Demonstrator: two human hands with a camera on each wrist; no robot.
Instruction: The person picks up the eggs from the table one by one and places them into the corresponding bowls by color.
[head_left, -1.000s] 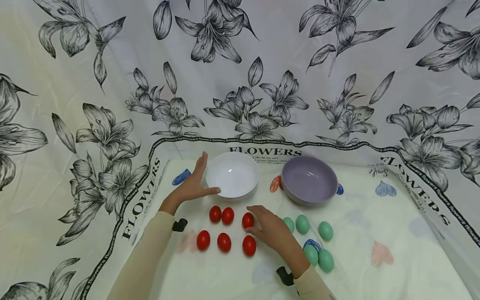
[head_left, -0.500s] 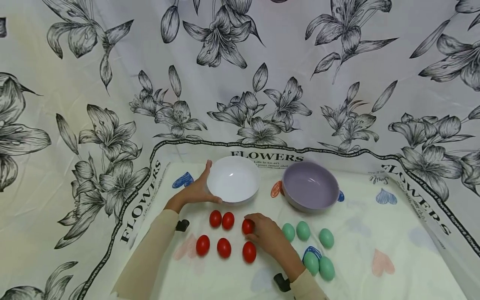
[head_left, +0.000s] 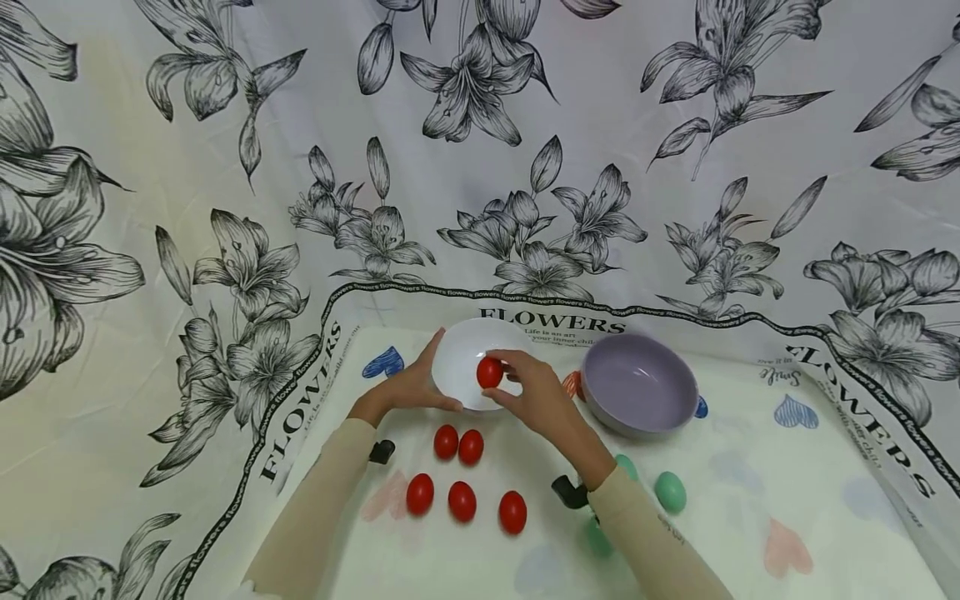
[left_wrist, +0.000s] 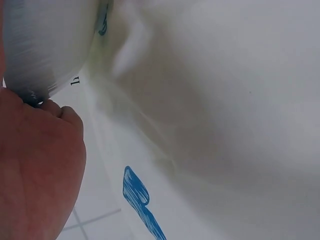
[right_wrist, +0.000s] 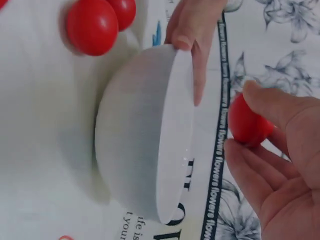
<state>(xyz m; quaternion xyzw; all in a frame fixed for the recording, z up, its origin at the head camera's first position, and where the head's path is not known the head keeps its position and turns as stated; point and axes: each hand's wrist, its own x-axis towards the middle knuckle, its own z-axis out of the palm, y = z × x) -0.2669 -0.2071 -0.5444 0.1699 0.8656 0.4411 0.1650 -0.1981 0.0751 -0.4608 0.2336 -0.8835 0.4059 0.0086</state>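
Observation:
My right hand (head_left: 542,400) pinches a red egg (head_left: 490,373) between thumb and fingers, above the white bowl (head_left: 456,360). The right wrist view shows that egg (right_wrist: 244,120) apart from the bowl's rim, out past its opening. At the bowl's left side, my left hand (head_left: 414,382) grips the wall, its thumb along the front. In the left wrist view its fingers (left_wrist: 70,120) curl by the bowl's underside. Several other red eggs (head_left: 462,502) lie on the cloth in front of the bowl. No egg shows in the visible part of the bowl's inside.
A purple bowl (head_left: 637,417) stands to the right of the white one. Green eggs (head_left: 670,492) lie at the right, some partly hidden by my right forearm. A white cloth with heart prints (head_left: 787,548) covers the table, and a floral curtain (head_left: 480,217) rises behind.
My right hand closed on the red egg nearest it, lifted it off the cloth and carried it up over the white bowl. The left hand came against the bowl's side and now holds it.

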